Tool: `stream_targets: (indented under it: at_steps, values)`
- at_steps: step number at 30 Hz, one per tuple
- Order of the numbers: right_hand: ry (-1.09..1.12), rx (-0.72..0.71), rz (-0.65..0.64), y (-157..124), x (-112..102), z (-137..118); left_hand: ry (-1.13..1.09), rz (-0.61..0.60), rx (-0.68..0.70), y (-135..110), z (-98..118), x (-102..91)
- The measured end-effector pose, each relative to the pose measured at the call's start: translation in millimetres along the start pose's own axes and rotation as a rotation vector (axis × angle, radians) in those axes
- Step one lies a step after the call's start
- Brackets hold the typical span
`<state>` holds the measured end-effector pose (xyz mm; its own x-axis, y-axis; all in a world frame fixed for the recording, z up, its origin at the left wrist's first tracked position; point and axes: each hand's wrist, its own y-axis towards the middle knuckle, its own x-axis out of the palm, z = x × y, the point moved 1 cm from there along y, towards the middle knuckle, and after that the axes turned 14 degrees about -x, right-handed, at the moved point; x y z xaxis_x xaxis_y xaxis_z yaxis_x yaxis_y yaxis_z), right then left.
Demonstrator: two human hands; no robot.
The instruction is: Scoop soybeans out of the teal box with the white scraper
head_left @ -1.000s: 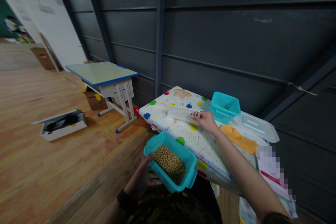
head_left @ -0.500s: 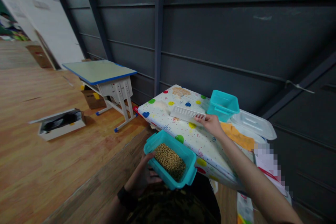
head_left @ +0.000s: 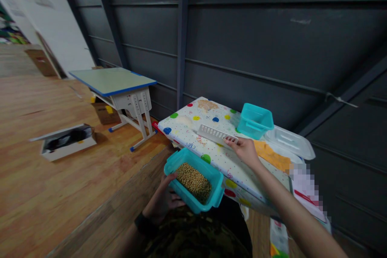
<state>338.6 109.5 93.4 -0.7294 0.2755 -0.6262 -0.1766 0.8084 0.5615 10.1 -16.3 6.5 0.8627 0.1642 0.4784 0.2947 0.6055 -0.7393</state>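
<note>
My left hand (head_left: 163, 197) grips a teal plastic container (head_left: 217, 191) by its left end, thumb over the rim, in front of my body. Dried soybeans (head_left: 193, 181) lie inside it. Over the table, my right hand (head_left: 243, 149) pinches the near end of a white slotted plastic strip (head_left: 213, 133). The strip's long lower edge is at or just above the tablecloth; contact I cannot tell. To its left lies a pale whitish heap (head_left: 184, 120), and farther back a patch of light-brown grains (head_left: 207, 105).
On the spotted tablecloth (head_left: 222, 161) stand a second teal container (head_left: 256, 121), a clear lid (head_left: 292, 143) and an orange cloth (head_left: 272, 155). A dark panelled wall (head_left: 256, 48) rises behind. To the left are a school desk (head_left: 113, 80) and an open white box (head_left: 69, 143) on the floor.
The white strip and my right hand have shifted slightly toward me and to the right. The soybean container stays in my left hand, and the whole view has moved a little.
</note>
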Motion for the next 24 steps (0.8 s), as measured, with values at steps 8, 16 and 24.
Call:
stream_targets:
  at_steps: [8, 16, 24]
  values:
    - [0.002, 0.032, 0.043, -20.8, -2.0, -13.1, -0.033, 0.000, 0.023, 4.2, -4.8, -4.1]
    - [-0.067, -0.010, 0.115, -42.0, -13.1, -30.9, -0.024, 0.016, 0.021, 7.5, -5.1, -6.8]
    - [-0.132, -0.028, 0.114, -76.4, -30.5, -48.7, 0.013, 0.038, 0.024, -6.2, 3.2, 4.4]
